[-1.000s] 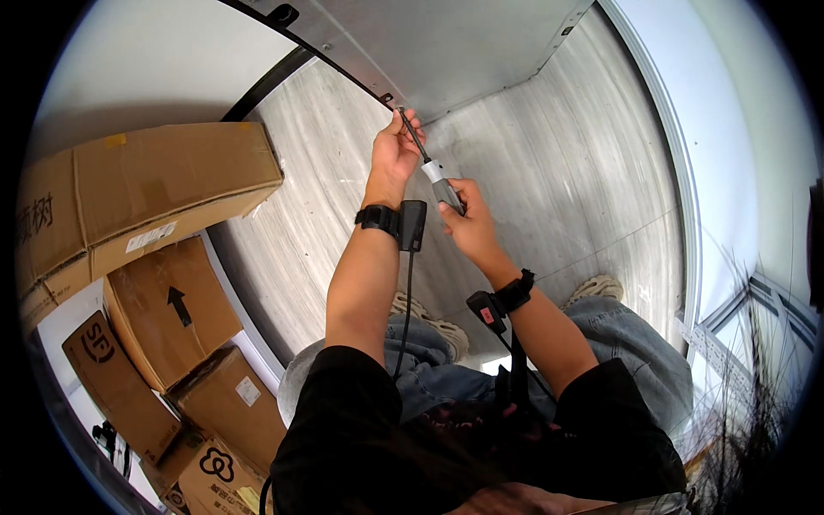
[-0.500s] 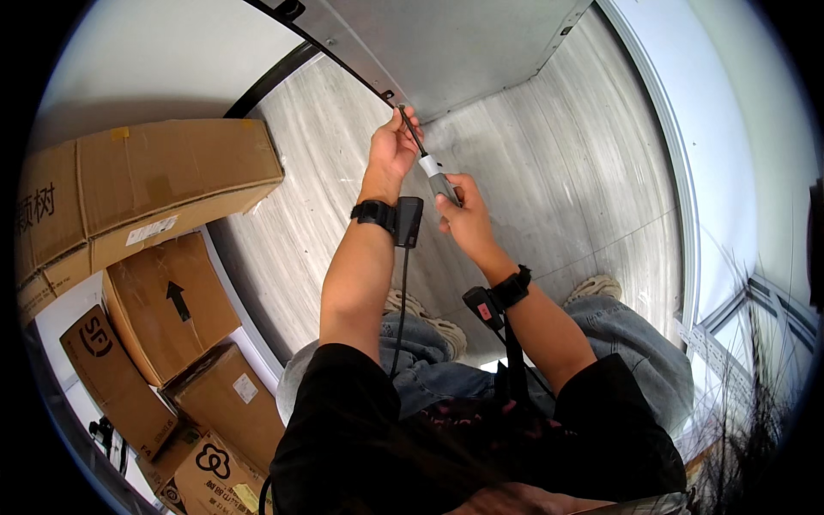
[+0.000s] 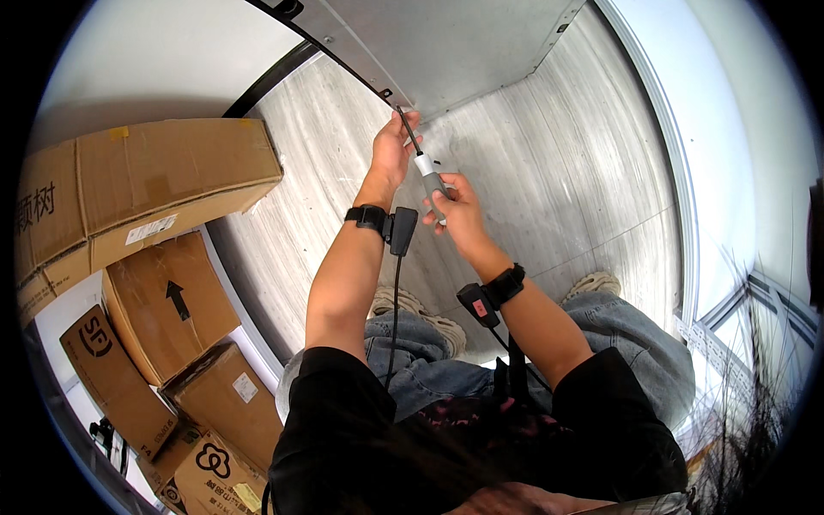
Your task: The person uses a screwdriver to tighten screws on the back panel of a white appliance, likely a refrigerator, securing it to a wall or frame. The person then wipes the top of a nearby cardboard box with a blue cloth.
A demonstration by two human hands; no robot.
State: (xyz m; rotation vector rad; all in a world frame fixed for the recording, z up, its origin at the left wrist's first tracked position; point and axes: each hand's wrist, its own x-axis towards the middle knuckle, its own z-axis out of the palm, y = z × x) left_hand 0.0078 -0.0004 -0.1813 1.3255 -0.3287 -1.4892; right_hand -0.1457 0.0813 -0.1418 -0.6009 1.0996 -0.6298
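The right hand [image 3: 455,206] is wrapping its fingers around the grey handle of a screwdriver [image 3: 427,176], holding it firmly with the thumb pressing along the grip. The left hand [image 3: 393,150] is pinching the thin dark shaft just above the white collar, fingers pressed together on the metal, steadying it. The tip of the shaft is pointing up toward the edge of a grey metal panel [image 3: 446,43], close to a small dark fitting [image 3: 385,93] on the black strip running along that edge; whether the tip is seated in it is too small to tell.

Both wrists are wearing black bands with small boxes and cables [image 3: 393,300] trailing down toward the body. The person is crouching, knees in blue jeans [image 3: 635,343] and light shoes [image 3: 412,305] showing over the pale wood-grain floor [image 3: 558,189].

To the left, along the floor's edge, brown cardboard boxes [image 3: 154,180] are lying stacked, one bearing a black arrow.

By the look of it, the step in hand is lining the tool up with the fitting. The next move is likely calling for the left fingers guiding the tip squarely in while the right hand is pressing and turning, keeping the shaft from slipping off.
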